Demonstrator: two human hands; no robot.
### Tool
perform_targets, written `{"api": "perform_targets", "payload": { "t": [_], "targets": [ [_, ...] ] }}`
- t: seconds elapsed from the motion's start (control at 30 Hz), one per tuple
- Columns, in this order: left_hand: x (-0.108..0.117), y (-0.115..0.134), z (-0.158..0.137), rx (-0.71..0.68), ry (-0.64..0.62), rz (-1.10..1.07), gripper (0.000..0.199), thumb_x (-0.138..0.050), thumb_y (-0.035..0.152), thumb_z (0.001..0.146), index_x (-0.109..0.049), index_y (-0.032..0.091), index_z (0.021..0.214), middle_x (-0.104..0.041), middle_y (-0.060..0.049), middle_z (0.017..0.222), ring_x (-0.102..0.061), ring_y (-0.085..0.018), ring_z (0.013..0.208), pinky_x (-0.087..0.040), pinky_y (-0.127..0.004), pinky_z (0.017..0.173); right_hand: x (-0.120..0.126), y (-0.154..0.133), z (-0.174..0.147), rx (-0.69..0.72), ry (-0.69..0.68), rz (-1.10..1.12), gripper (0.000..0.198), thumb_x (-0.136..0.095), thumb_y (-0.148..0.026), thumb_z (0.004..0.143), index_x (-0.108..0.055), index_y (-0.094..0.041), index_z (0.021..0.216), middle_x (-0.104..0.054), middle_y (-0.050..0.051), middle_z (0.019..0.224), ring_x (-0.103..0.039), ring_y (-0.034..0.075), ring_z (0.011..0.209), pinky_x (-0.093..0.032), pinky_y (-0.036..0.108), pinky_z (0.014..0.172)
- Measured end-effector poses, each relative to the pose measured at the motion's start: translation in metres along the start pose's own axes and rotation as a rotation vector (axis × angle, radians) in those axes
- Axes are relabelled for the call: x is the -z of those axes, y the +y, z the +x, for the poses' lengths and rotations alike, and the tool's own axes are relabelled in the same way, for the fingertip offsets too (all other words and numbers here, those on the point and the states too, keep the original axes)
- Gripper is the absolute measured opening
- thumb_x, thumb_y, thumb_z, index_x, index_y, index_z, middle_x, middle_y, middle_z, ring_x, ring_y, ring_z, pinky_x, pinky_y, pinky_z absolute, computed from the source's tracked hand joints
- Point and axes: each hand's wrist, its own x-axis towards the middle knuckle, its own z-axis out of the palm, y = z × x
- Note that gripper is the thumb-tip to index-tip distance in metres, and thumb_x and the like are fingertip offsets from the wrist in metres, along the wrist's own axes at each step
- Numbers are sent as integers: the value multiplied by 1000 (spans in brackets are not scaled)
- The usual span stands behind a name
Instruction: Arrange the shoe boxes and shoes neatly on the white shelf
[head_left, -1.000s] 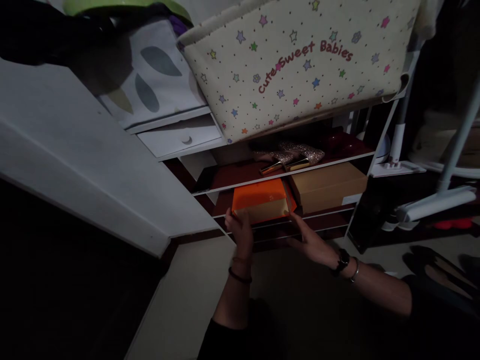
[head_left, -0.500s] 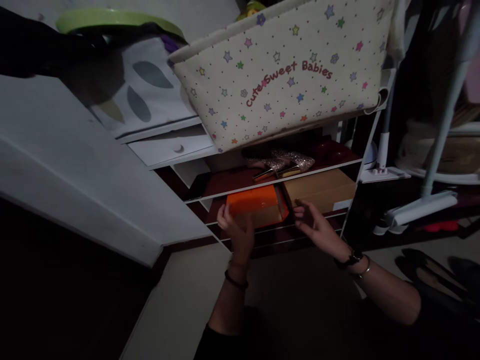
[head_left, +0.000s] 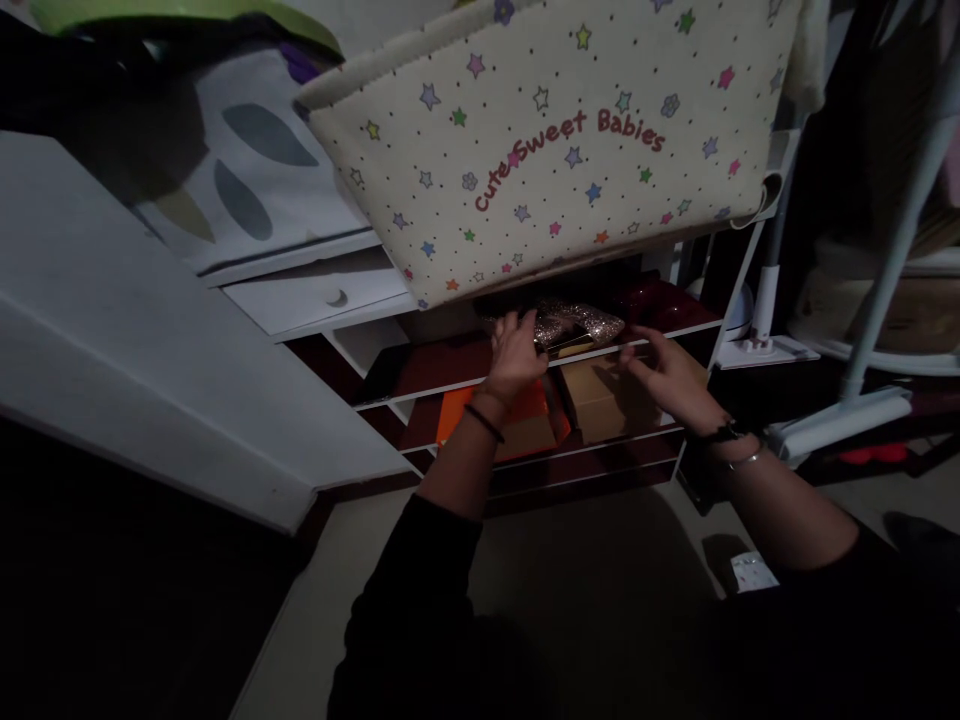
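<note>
On the upper shelf (head_left: 442,365) lies a pair of glittery high-heeled shoes (head_left: 581,322). My left hand (head_left: 519,355) reaches over the shelf edge at their left end, fingers loosely bent and apart; whether it touches them I cannot tell. Near their right end, my right hand (head_left: 667,380) is held open in front of the shelf edge, with nothing in it. One shelf down, an orange box (head_left: 457,405) sits partly behind my left forearm. Beside it is a brown cardboard box (head_left: 600,400), partly covered by my right hand.
A star-patterned fabric bin (head_left: 555,190) overhangs the shelves from the top. Dark red shiny shoes (head_left: 660,300) lie at the upper shelf's right. A white drawer (head_left: 300,298) is at left. A mop (head_left: 847,420) stands at right, and a small white packet (head_left: 754,572) lies on the floor.
Both my hands have risen from the lower shelf's boxes to the upper shelf with the glittery shoes. The left also moved right; the view has shifted slightly.
</note>
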Motion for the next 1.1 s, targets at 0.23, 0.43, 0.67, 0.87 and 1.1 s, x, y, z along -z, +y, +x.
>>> {"api": "perform_targets", "payload": {
  "t": [0.23,0.43,0.67,0.87,1.1],
  "targets": [
    [18,18,32,3,-368,145,78,-73,12,69,-62,30,144,-59,-18,138,-50,-46,133,-37,-75,111,2,-19,60,-119,-82,-426,57,-67,-45,93,-62,-12,140,-73,18,127,-68,35,119,-52,46,104],
    [20,20,45,-38,-444,212,65,-79,16,73,-66,21,137,-61,-19,141,-55,-41,137,-46,-55,115,-9,-26,67,-211,-133,-576,56,-69,-52,94,-64,-10,131,-72,23,124,-70,39,114,-54,45,95],
    [39,10,38,-129,-403,200,45,-68,12,84,-70,15,130,-72,-17,128,-66,-33,125,-51,-38,108,-26,-51,64,-146,-29,-512,66,-76,-53,87,-52,-14,134,-72,20,120,-70,38,111,-55,43,91],
    [69,-44,22,0,-206,35,51,-75,21,82,-66,13,132,-70,-17,134,-62,-34,130,-46,-38,114,-58,-78,62,71,41,-444,69,-73,-42,84,-45,-15,141,-71,17,114,-69,38,107,-55,46,92],
    [63,-105,-16,197,144,-298,70,-78,20,78,-55,12,144,-60,-19,140,-52,-33,139,-39,-47,122,-102,-80,56,226,46,-417,72,-72,-44,87,-47,-19,149,-59,20,131,-63,40,121,-52,51,104]
  ]
}}
